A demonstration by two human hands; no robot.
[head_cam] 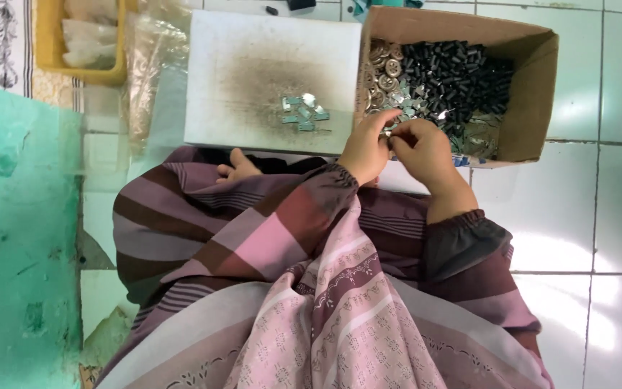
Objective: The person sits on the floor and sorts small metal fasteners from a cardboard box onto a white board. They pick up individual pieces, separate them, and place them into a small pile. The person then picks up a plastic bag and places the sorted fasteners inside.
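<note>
My left hand and my right hand meet at the near edge of a brown cardboard box. Together their fingertips pinch a small silvery metal piece. The box holds a heap of small black cylinders, round metal discs and shiny metal clips. Left of the box lies a white board with a dark smudge, and a small pile of silvery metal parts rests on it. My lap is covered by striped purple and pink cloth.
A yellow tray with clear bags sits at the far left. Crumpled clear plastic lies beside the board. A green surface fills the left side. White floor tiles spread to the right. A bare foot shows under the board's edge.
</note>
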